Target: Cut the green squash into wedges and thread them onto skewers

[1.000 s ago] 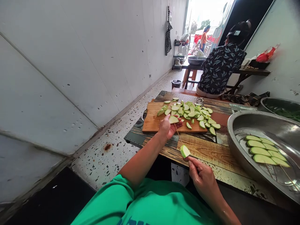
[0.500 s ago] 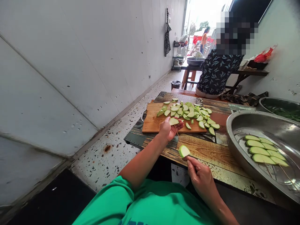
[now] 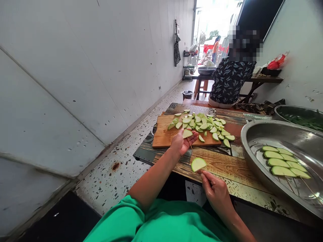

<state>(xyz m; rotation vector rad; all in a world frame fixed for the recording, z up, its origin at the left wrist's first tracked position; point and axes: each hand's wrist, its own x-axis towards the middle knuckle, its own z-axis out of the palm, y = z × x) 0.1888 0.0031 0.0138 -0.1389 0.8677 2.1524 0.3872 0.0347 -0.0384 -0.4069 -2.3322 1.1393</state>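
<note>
Near the front of the cutting board (image 3: 161, 139), my left hand (image 3: 178, 144) has its palm up and pinches a pale green-rimmed zucchini slice (image 3: 187, 133). My right hand (image 3: 215, 188) is closed on the lower part of a thin wooden skewer (image 3: 192, 150) above the table edge. A half-round zucchini slice (image 3: 198, 164) is threaded on that skewer just above my right fingers, its flat face toward me. The skewer's far tip meets the slice in my left hand; whether it has pierced it I cannot tell. Loose zucchini slices (image 3: 204, 126) lie heaped across the board and beyond its right edge.
A large metal basin (image 3: 243, 137) on the right holds skewered zucchini slices (image 3: 277, 162). Behind it stands another basin (image 3: 277, 111) with green vegetables. A person (image 3: 228, 80) sits ahead, back turned, at a farther table. The wooden-patterned table (image 3: 227, 168) ends close to my body.
The slice on the skewer has turned so its flat face shows more fully. My hands stay nearly in place, and the view has tilted up slightly.
</note>
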